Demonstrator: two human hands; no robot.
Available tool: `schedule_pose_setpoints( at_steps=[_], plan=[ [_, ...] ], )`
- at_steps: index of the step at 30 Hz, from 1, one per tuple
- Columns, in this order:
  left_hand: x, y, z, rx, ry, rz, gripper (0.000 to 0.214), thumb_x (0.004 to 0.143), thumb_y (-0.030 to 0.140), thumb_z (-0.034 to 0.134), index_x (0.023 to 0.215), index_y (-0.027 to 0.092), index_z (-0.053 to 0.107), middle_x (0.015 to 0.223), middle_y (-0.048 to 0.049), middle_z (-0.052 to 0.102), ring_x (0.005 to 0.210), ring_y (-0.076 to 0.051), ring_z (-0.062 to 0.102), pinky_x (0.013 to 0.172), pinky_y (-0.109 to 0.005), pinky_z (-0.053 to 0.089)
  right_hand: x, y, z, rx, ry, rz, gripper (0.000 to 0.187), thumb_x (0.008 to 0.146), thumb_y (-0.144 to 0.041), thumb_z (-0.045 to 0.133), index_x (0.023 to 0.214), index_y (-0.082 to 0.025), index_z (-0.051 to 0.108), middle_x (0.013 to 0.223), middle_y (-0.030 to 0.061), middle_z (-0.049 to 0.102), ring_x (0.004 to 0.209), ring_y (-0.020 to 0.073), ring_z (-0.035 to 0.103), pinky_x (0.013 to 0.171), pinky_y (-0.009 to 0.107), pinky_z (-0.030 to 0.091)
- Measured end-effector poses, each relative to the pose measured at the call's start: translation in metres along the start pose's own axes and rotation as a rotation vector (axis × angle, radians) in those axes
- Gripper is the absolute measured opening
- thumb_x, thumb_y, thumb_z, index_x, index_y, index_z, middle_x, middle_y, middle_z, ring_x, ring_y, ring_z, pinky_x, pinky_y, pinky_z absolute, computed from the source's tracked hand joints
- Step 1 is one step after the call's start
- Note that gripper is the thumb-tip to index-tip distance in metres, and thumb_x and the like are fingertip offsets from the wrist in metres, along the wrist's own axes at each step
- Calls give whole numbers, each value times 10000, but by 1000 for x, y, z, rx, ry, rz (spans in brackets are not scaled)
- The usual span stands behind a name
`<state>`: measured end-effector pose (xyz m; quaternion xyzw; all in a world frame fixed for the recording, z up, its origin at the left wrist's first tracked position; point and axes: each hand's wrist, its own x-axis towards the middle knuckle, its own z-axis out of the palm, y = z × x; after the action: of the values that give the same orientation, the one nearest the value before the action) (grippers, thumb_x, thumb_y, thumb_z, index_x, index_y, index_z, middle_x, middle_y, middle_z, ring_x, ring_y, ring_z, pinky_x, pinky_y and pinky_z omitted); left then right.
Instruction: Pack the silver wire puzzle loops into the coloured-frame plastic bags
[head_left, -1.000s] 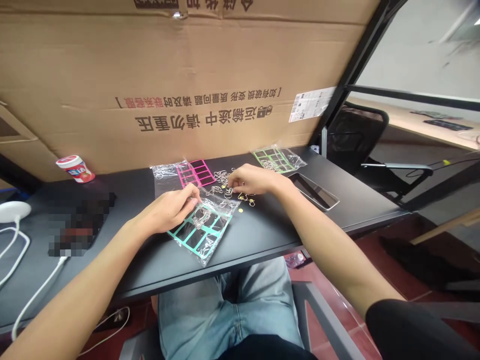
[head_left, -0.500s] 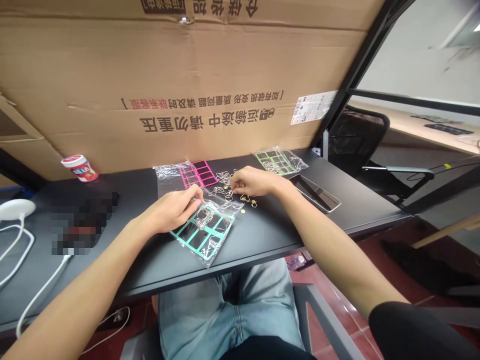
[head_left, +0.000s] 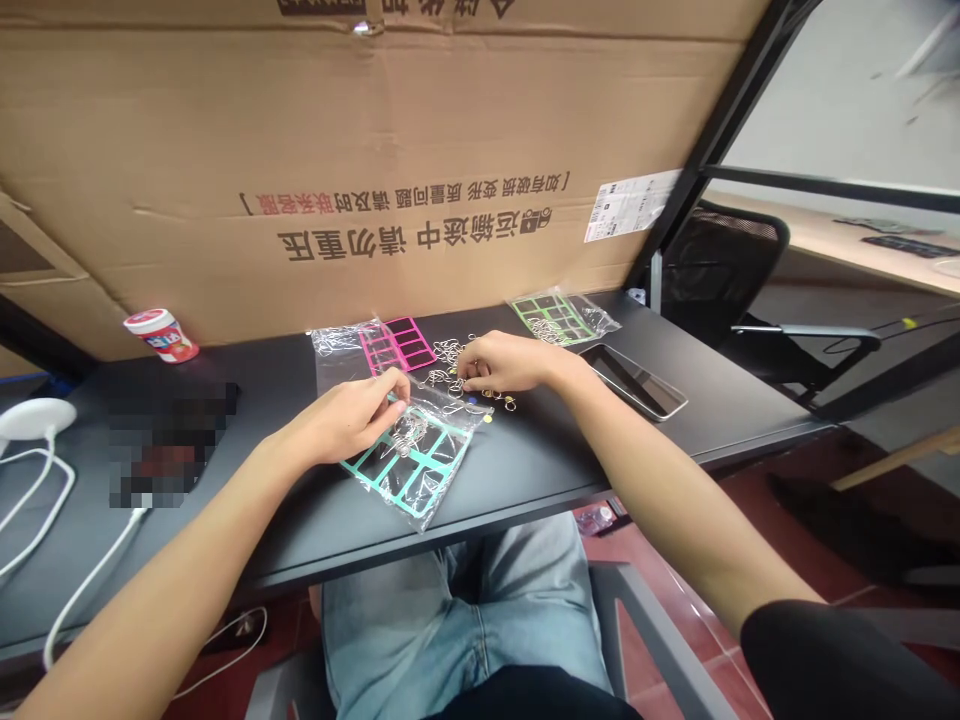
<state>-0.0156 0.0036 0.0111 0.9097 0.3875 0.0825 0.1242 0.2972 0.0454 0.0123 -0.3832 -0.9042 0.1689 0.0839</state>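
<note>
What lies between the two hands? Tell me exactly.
In the head view, a loose scatter of small metal wire shapes lies between the left hand and the right hand, with a corner of a clear plastic bag reaching in below them.

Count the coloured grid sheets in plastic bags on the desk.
3: a pink grid sheet beyond the left hand, a light green grid sheet beyond the right hand, and a teal grid sheet beneath the left hand. Others may be hidden.

You wear a black sleeve (head_left: pixel 825 665) ending above your right elbow, a black top (head_left: pixel 525 695) showing at your lap, and faded light-blue jeans (head_left: pixel 457 610). Your left hand (head_left: pixel 345 422) and right hand (head_left: pixel 510 362) are bare.
</note>
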Motion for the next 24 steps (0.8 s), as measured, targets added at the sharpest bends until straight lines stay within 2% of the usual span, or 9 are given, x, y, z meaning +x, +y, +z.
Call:
schedule_pose_setpoints(
  at_steps=[9,24],
  plan=[
    [1,-2,3,-10,14,17,172,1095,394,471,1172,277,570,778,8,673,690,-205,616,677,-338,410,0,-5,1,-22,-3,4,95,964,-248,716,955,-202,799,866,30,787,752,158,648,691,305,425],
    [1,-4,5,14,8,43,233,1108,409,459,1242,268,588,846,0,676,746,-202,626,749,-347,461,1,-5,3,-42,-13,-3,70,958,-226,722,951,-195,784,848,34,786,747,165,654,679,309,417]
  ],
)
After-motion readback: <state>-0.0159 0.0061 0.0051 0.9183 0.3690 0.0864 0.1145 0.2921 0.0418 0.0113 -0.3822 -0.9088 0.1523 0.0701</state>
